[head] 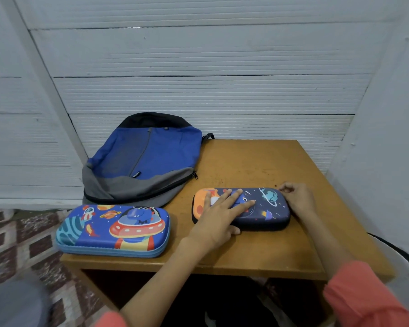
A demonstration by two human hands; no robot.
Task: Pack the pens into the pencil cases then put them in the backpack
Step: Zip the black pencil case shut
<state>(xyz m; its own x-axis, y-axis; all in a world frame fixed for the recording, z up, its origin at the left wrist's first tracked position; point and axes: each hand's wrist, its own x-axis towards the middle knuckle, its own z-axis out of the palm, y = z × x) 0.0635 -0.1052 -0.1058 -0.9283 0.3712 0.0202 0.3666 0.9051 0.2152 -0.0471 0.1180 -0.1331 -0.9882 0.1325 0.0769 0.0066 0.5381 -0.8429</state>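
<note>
Dark case (268, 217) closed, lying flat near the table (257, 161) front, right of centre. Left hand (219, 217) pressed flat on its lid, fingers straight and spread. Right hand (298, 199) curled at the case's far right corner; can't tell if it pinches anything. Blue case (99, 234) closed at front left. Backpack (147, 156) behind it, lying flat.

Single head-worn wide-angle view, looking forward and down, close over the brown wooden worktop (257, 161), white ribbed wall (198, 90) behind
</note>
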